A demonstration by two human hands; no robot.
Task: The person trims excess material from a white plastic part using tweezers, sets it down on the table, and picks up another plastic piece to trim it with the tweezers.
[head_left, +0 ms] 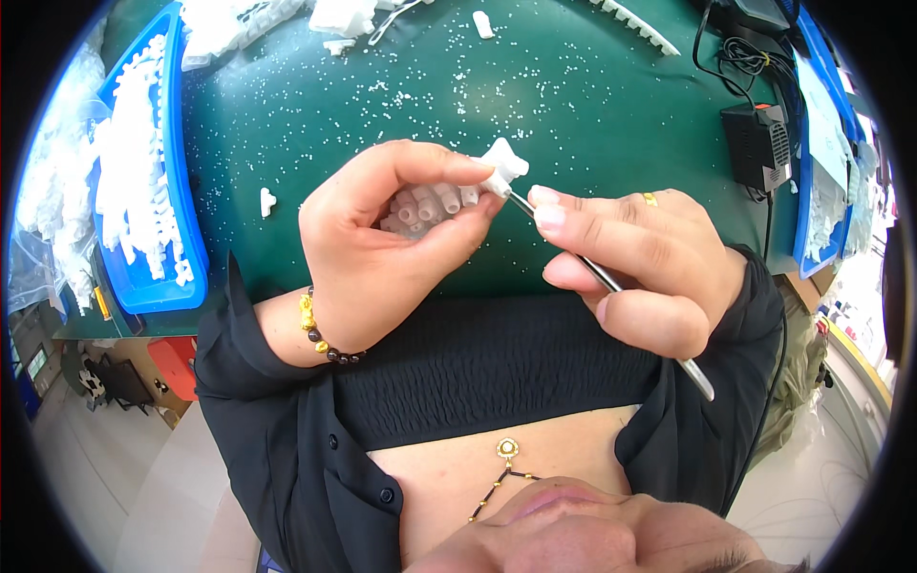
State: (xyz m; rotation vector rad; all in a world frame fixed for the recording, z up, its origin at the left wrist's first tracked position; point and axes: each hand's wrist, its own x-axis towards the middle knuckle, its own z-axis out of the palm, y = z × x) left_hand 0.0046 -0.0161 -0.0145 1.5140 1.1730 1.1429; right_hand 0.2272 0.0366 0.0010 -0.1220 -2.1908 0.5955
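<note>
My left hand (382,229) is closed around a white plastic part (504,162), pinching it between thumb and index finger. Partly hidden in its palm is a row of translucent white tubular pieces (425,205); whether they join the pinched part I cannot tell. In my right hand (640,253) is a slim metal tool (602,277), gripped like a pen. Its thin tip meets a short tube end of the white part, while the flat, rounded other end sticks out below the hand.
Tiny white bits lie scattered over the green table (630,143). At the left stands a blue tray (196,258) of white plastic parts beside clear bags. One small white piece (267,201) lies near it. A black power adapter (757,143) with cables sits right, beside another blue tray (823,224).
</note>
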